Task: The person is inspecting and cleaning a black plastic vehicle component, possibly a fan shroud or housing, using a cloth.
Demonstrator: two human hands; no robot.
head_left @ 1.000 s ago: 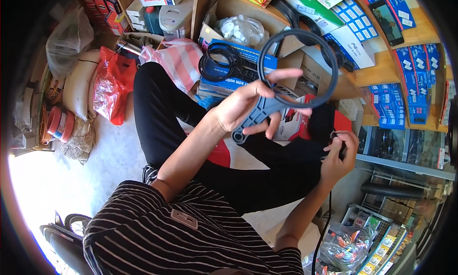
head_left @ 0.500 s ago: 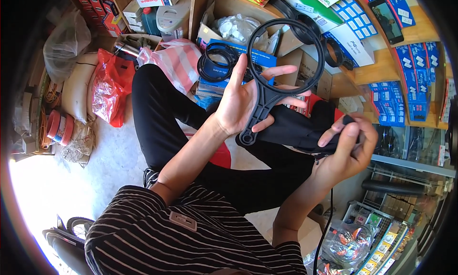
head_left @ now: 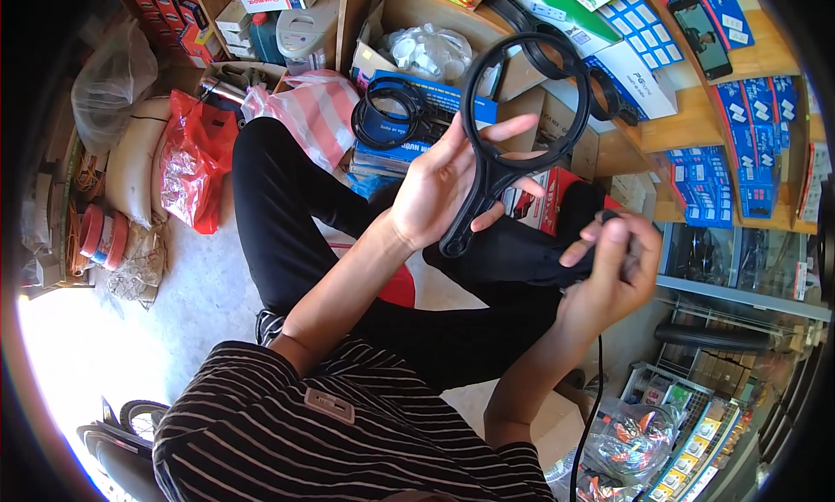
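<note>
My left hand (head_left: 432,197) holds up a black plastic filter housing wrench (head_left: 489,185), a large ring with a short ribbed handle. The handle lies across the palm and fingers, and several fingertips show past its far side. To the right, my right hand (head_left: 616,271) is closed in a pinch. A small dark piece (head_left: 609,215) shows at its thumb tip; its kind is unclear, and the curled fingers hide the rest. The two hands are apart, above my crossed legs in black trousers.
Coiled black rings (head_left: 387,110) lie on a blue box (head_left: 465,110) ahead. More black rings (head_left: 603,93) sit by the shelf on the right, where a phone (head_left: 701,36) leans. A red bag (head_left: 200,163) stands at left. A black cable (head_left: 598,398) hangs beside my right forearm.
My right hand has shifted slightly left and down, nearer the wrench. The wrench has turned a little in my left hand, its ring moving right and its ribbed face tilting away.
</note>
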